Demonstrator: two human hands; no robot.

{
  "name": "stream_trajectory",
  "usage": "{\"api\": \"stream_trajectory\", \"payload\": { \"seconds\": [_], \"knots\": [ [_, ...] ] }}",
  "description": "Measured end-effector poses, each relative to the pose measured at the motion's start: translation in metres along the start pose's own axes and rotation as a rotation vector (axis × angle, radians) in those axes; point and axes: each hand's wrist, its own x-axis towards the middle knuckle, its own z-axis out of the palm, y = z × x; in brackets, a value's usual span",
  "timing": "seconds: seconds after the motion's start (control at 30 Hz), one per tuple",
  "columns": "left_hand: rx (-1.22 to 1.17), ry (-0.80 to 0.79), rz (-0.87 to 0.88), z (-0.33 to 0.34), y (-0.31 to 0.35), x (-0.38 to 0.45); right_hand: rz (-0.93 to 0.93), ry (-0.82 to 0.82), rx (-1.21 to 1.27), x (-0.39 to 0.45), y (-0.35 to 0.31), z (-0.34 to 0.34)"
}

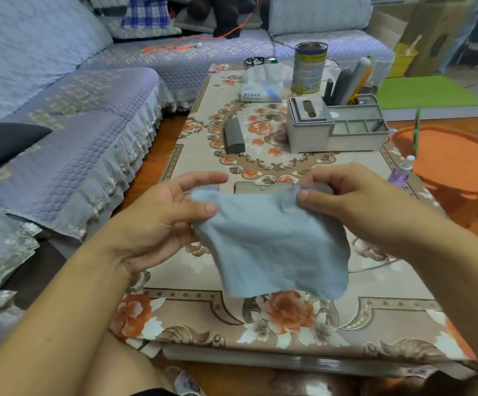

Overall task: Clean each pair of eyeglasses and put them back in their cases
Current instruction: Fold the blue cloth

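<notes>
Fingers [203, 207] of both hands pinch a blue cloth [272, 247] over the worktop [374, 307]; no eyeglasses visible, a dark case [233, 136] closed mid-worktop; progress unclear.

Pinched under the fingers [303, 195] of both hands, the cloth [272, 247] is plain pale grey-blue. Beneath the fingers the tablecloth [289, 312] is beige with orange roses, white blossoms and brown scrolls. Beyond the fingertips lie a dark grey case [234, 136], a light grey organizer [332, 130] and a tin [309, 67] in cream, yellow and purple. Right of the fingers stand a lilac bottle [402, 174] and an orange stool [457, 164]; left of them, the sofa cover [83, 132] is lavender, quilted
</notes>
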Motion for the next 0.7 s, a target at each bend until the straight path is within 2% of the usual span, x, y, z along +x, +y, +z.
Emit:
{"api": "stream_trajectory", "payload": {
  "seconds": [0.1, 0.2, 0.23, 0.3, 0.37, 0.4, 0.47, 0.5, 0.6, 0.7],
  "knots": [
    [0.094, -0.102, 0.053, 0.012, 0.009, -0.002, 0.095, -0.364, 0.019, -0.001, -0.003, 0.003],
    [0.573, -0.256, 0.073, 0.036, 0.022, 0.006, -0.002, -0.498, 0.251, 0.012, -0.01, 0.034],
    [0.702, -0.254, 0.088, 0.042, 0.025, 0.01, -0.012, -0.467, 0.276, 0.016, -0.011, 0.045],
    [0.813, -0.112, 0.126, 0.044, 0.025, 0.013, 0.028, -0.304, 0.286, 0.022, -0.009, 0.054],
    [0.78, 0.037, 0.127, 0.038, 0.018, 0.01, 0.083, -0.159, 0.281, 0.022, -0.003, 0.05],
    [0.7, 0.045, 0.051, 0.031, 0.013, 0.007, 0.102, -0.11, 0.307, 0.02, -0.001, 0.048],
    [0.541, -0.076, -0.161, 0.022, 0.003, 0.001, 0.125, -0.058, 0.383, 0.012, 0.001, 0.048],
    [0.563, -0.147, -0.209, 0.017, -0.004, -0.001, 0.132, -0.048, 0.414, 0.008, 0.002, 0.05],
    [0.841, -0.233, -0.136, 0.007, -0.027, 0.002, 0.139, -0.055, 0.49, -0.002, 0.003, 0.055],
    [0.663, -0.306, -0.085, 0.014, -0.037, 0.002, 0.102, -0.079, 0.517, -0.009, -0.004, 0.05]
  ]
}}
